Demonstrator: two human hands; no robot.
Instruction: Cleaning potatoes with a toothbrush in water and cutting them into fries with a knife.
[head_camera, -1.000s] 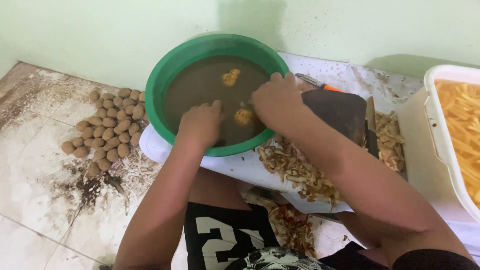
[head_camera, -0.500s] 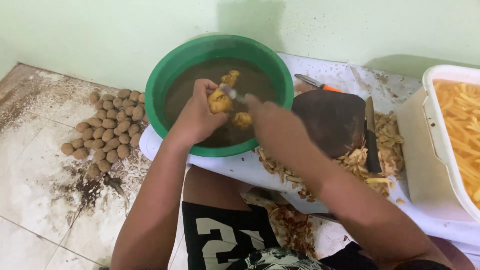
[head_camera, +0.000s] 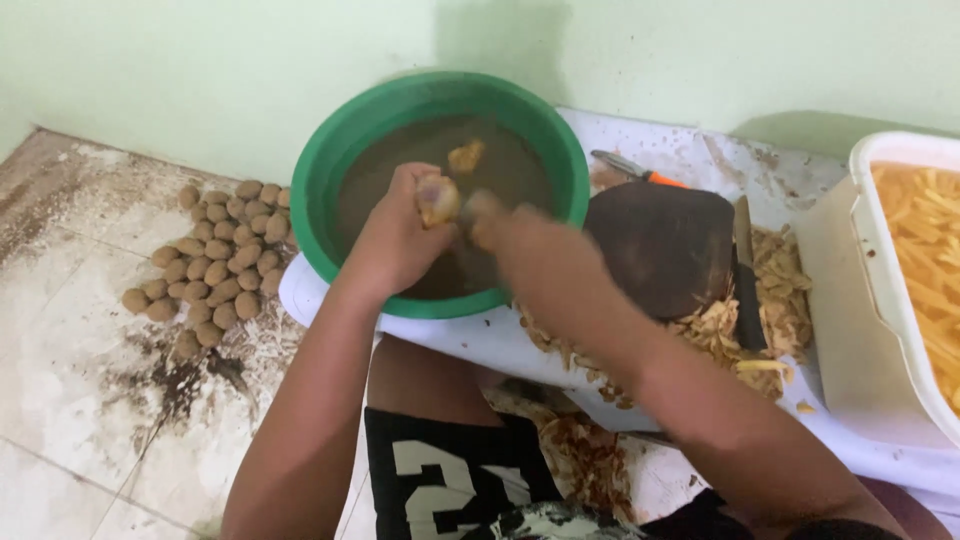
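A green basin (head_camera: 325, 160) of muddy brown water stands in front of me against the wall. My left hand (head_camera: 395, 245) grips a partly peeled potato (head_camera: 437, 199) above the water. My right hand (head_camera: 520, 245), blurred by motion, is closed and pressed against the potato's right side. The small metal peeler it holds is lost in the blur. Another peeled potato (head_camera: 465, 156) floats near the basin's far side.
A heap of unpeeled potatoes (head_camera: 215, 260) lies on the dirty floor at left. Right of the basin sit a dark cutting board (head_camera: 660, 245), a knife (head_camera: 745, 275), an orange-handled tool (head_camera: 640, 170) and piles of peelings (head_camera: 785, 270). A white tub (head_camera: 880, 270) holds cut potato strips.
Both hands came up out of the water; the left hand lifted a potato, the right hand brought the peeler to it and now works against it.
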